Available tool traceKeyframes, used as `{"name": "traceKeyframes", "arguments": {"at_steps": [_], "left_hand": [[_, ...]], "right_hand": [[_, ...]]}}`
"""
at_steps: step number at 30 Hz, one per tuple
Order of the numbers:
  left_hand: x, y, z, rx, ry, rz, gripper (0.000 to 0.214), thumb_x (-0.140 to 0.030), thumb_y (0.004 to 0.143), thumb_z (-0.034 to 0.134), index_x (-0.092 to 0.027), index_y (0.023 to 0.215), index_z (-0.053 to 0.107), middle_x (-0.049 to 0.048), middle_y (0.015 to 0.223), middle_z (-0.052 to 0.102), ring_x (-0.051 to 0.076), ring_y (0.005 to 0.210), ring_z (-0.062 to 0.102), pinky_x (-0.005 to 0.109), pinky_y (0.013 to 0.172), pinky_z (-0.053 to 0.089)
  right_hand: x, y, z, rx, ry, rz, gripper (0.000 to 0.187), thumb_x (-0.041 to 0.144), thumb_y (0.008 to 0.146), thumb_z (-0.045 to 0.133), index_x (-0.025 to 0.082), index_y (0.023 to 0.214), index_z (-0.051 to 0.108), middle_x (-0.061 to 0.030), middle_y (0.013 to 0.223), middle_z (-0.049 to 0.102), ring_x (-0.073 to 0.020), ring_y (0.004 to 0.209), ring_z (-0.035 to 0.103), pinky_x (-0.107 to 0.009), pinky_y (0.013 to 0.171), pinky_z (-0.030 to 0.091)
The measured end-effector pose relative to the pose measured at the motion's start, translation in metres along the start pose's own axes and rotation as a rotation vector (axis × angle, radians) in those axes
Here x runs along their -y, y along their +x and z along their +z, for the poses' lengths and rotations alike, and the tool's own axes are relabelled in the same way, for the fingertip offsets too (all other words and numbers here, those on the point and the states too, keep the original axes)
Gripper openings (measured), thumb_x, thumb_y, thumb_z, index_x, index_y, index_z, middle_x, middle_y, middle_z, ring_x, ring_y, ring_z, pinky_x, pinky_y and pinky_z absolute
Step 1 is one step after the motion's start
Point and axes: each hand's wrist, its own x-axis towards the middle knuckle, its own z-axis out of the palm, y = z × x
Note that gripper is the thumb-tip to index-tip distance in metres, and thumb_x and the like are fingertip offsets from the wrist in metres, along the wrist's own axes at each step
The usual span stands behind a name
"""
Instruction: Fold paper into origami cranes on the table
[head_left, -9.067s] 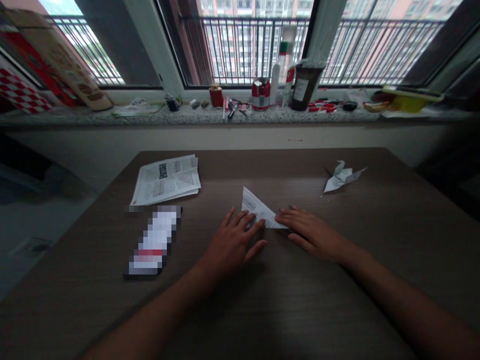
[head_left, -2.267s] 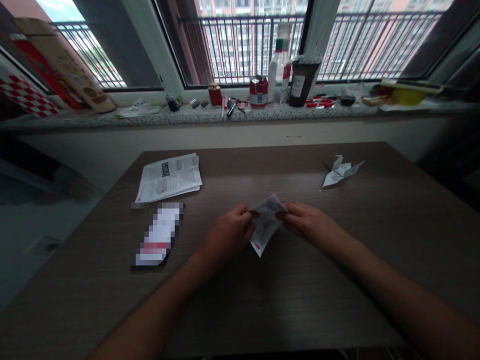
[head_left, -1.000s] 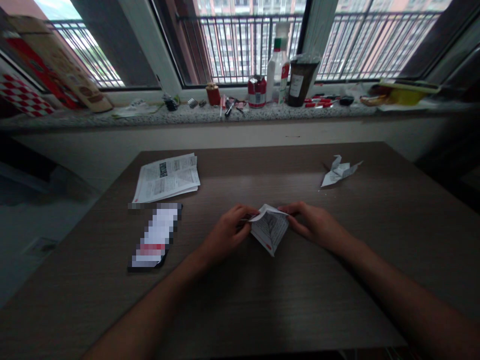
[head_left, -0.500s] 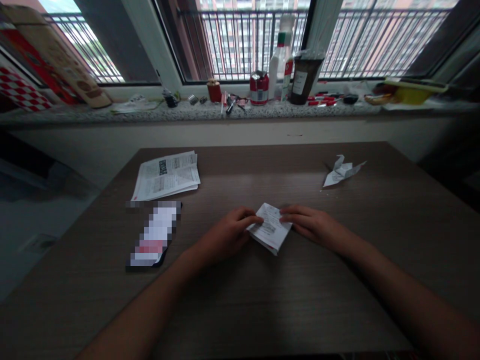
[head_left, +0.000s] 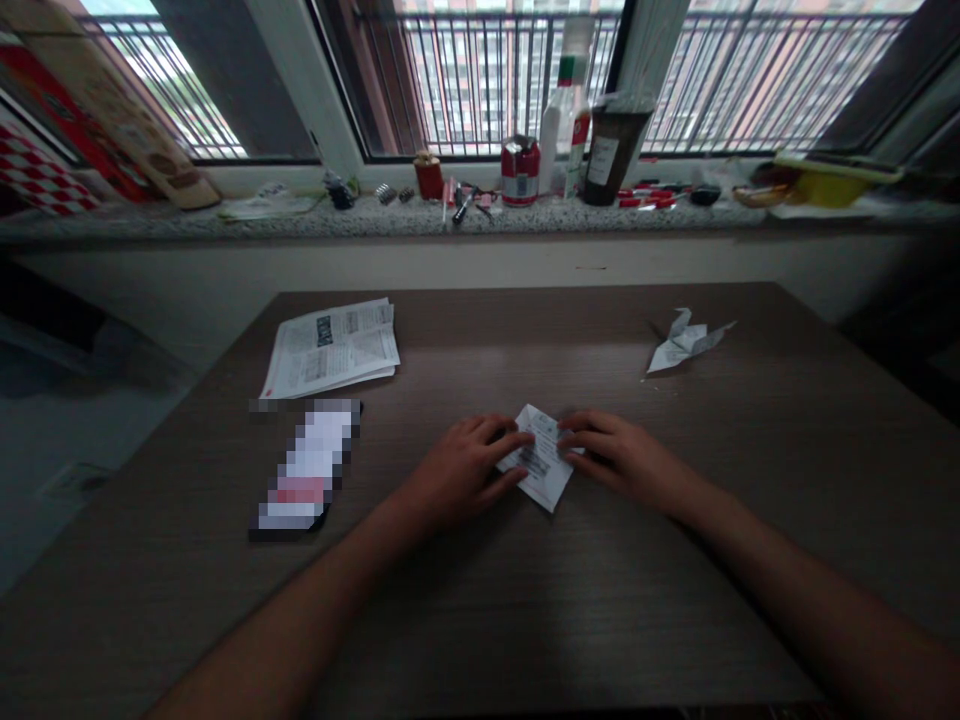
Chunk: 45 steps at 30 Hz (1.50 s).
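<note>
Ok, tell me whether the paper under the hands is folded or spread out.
Folded. The paper now forms a compact, nearly flat diamond on the table; a second ago its layers gaped open.

The left hand (head_left: 469, 468) and right hand (head_left: 626, 455) are bare, with slender, tapering fingers (head_left: 508, 443) whose nails are too dim to make out. The left forearm (head_left: 322, 595) and right forearm (head_left: 784, 565), also bare, widen smoothly from narrow wrists (head_left: 417, 502) toward the near side.
</note>
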Motion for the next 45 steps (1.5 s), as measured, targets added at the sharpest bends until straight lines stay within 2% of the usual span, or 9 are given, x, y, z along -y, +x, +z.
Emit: {"name": "traceKeyframes", "arguments": {"at_steps": [4, 9, 16, 22, 31, 35, 38, 41, 45], "left_hand": [[-0.002, 0.0, 0.004, 0.011, 0.047, -0.017, 0.047, -0.036, 0.099, 0.067, -0.031, 0.145, 0.058, 0.0109, 0.146, 0.054, 0.033, 0.13, 0.053, 0.054, 0.109, 0.046], [-0.004, -0.001, 0.006, 0.002, 0.057, -0.026, 0.047, -0.036, 0.098, 0.067, -0.03, 0.144, 0.059, 0.0129, 0.151, 0.049, 0.035, 0.133, 0.051, 0.055, 0.109, 0.046], [-0.002, 0.003, 0.012, -0.099, -0.061, -0.053, 0.039, -0.033, 0.099, 0.066, -0.026, 0.138, 0.061, 0.0106, 0.14, 0.057, 0.03, 0.129, 0.054, 0.049, 0.111, 0.044], [-0.003, 0.01, 0.019, -0.24, -0.091, -0.219, 0.028, -0.029, 0.099, 0.066, -0.017, 0.124, 0.064, 0.0112, 0.122, 0.061, 0.028, 0.115, 0.057, 0.045, 0.102, 0.048], [0.0, 0.012, 0.019, -0.274, -0.221, -0.24, 0.015, -0.02, 0.095, 0.068, -0.018, 0.109, 0.064, 0.0089, 0.116, 0.063, 0.027, 0.111, 0.058, 0.045, 0.099, 0.048], [-0.004, 0.012, 0.015, -0.249, -0.451, -0.287, 0.007, -0.023, 0.101, 0.06, -0.02, 0.107, 0.062, 0.0048, 0.103, 0.069, 0.021, 0.094, 0.066, 0.036, 0.085, 0.054], [-0.007, 0.012, 0.013, -0.248, -0.606, -0.3, 0.008, -0.027, 0.103, 0.058, -0.021, 0.107, 0.063, 0.0028, 0.098, 0.071, 0.018, 0.089, 0.069, 0.031, 0.08, 0.055], [-0.011, 0.011, 0.012, -0.238, -0.662, -0.279, 0.012, -0.03, 0.103, 0.061, -0.021, 0.109, 0.065, 0.0035, 0.099, 0.073, 0.019, 0.092, 0.071, 0.031, 0.079, 0.057], [-0.016, 0.01, 0.01, -0.209, -0.686, -0.234, 0.017, -0.035, 0.103, 0.062, -0.021, 0.111, 0.068, 0.0039, 0.1, 0.074, 0.019, 0.092, 0.072, 0.032, 0.08, 0.058]], "right_hand": [[0.005, 0.006, 0.008, -0.104, 0.039, 0.08, 0.014, 0.025, 0.101, 0.061, 0.024, 0.112, 0.071, -0.0106, 0.12, 0.067, -0.0261, 0.11, 0.067, -0.044, 0.094, 0.058], [0.002, 0.009, 0.022, -0.195, 0.014, 0.19, 0.036, 0.031, 0.095, 0.071, 0.023, 0.129, 0.065, -0.0127, 0.122, 0.063, -0.0292, 0.112, 0.063, -0.047, 0.097, 0.055], [0.002, 0.01, 0.026, -0.169, 0.011, 0.222, 0.039, 0.027, 0.092, 0.074, 0.024, 0.13, 0.063, -0.0107, 0.118, 0.063, -0.0285, 0.11, 0.061, -0.045, 0.095, 0.053], [0.01, 0.012, 0.024, -0.157, 0.062, 0.246, 0.039, 0.019, 0.089, 0.077, 0.027, 0.125, 0.062, -0.0065, 0.116, 0.066, -0.026, 0.109, 0.061, -0.041, 0.094, 0.05], [0.014, 0.012, 0.025, -0.182, 0.13, 0.259, 0.039, 0.016, 0.082, 0.081, 0.026, 0.114, 0.059, -0.0021, 0.1, 0.063, -0.0217, 0.09, 0.061, -0.034, 0.076, 0.048], [0.016, 0.011, 0.024, -0.209, 0.199, 0.305, 0.039, 0.024, 0.083, 0.08, 0.025, 0.115, 0.057, -0.0015, 0.096, 0.062, -0.02, 0.082, 0.06, -0.032, 0.07, 0.048], [0.019, 0.011, 0.021, -0.247, 0.304, 0.343, 0.033, 0.035, 0.089, 0.075, 0.024, 0.114, 0.058, -0.0023, 0.094, 0.063, -0.0197, 0.081, 0.061, -0.033, 0.07, 0.05], [0.021, 0.013, 0.018, -0.249, 0.496, 0.394, 0.029, 0.042, 0.096, 0.066, 0.024, 0.117, 0.062, -0.0044, 0.095, 0.068, -0.0208, 0.085, 0.065, -0.034, 0.071, 0.053], [0.023, 0.015, 0.016, -0.213, 0.676, 0.502, 0.031, 0.049, 0.095, 0.065, 0.024, 0.113, 0.067, -0.0049, 0.091, 0.073, -0.0217, 0.08, 0.069, -0.034, 0.065, 0.055]]}}
